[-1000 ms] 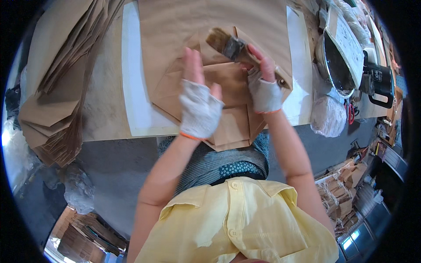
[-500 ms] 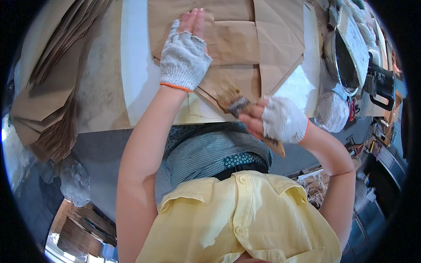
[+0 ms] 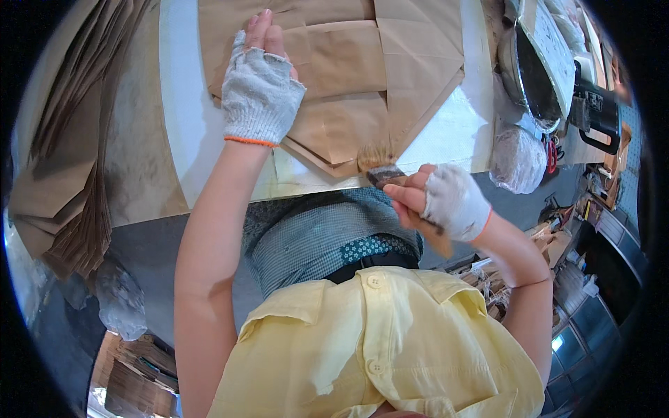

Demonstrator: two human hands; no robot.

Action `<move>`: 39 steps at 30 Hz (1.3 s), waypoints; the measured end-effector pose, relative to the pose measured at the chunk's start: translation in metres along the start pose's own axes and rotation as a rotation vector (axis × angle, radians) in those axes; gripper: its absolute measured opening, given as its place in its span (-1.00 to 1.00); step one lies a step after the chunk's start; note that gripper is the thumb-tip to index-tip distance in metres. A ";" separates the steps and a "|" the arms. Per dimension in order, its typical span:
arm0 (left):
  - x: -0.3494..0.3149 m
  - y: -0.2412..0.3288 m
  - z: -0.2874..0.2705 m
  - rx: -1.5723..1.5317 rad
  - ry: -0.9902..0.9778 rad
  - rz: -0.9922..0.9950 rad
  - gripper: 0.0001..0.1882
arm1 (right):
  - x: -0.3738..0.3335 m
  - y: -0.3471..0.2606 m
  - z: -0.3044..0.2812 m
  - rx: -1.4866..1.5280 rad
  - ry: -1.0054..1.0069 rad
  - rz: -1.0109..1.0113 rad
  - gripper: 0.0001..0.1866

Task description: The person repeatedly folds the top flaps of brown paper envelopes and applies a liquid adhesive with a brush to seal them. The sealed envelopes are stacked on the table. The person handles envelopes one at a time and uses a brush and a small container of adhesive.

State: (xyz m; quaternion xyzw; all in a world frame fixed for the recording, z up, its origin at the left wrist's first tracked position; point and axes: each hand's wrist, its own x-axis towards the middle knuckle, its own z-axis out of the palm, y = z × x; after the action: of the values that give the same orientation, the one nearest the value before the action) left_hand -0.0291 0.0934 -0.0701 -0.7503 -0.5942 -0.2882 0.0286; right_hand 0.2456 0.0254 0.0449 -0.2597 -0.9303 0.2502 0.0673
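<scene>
My left hand (image 3: 261, 97), in a white fingerless knit glove with an orange cuff, lies flat on the left part of folded brown paper sheets (image 3: 341, 59), its fingers stretched away from me. Gloved the same way, my right hand (image 3: 449, 202) is closed round the handle of a flat brush (image 3: 385, 174). The light bristles touch or hover just over the paper's near right edge, close to its lowest corner; which of the two I cannot tell. Beneath the paper is a white sheet (image 3: 178, 90) on the table.
A stack of folded brown paper (image 3: 77, 167) hangs over the table's left edge. On the right are a metal pan (image 3: 512, 70) with a white board leaning over it, a plastic-wrapped bundle (image 3: 518, 160), red-handled scissors (image 3: 552, 155) and a black handled container (image 3: 599, 115).
The brush has moved right across the paper to its near right edge, in my right hand. My left hand stays flat on the paper. The whole view has shifted slightly.
</scene>
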 end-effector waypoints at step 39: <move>-0.065 0.037 -0.045 -0.069 -0.168 -0.197 -0.42 | 0.138 0.053 0.024 -0.010 0.463 0.048 -0.92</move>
State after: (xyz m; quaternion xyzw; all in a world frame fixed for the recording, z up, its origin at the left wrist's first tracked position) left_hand -0.0212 0.0085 -0.0518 -0.7105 -0.6550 -0.2459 -0.0756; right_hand 0.1457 0.1255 -0.0028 -0.3325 -0.8849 0.1810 0.2714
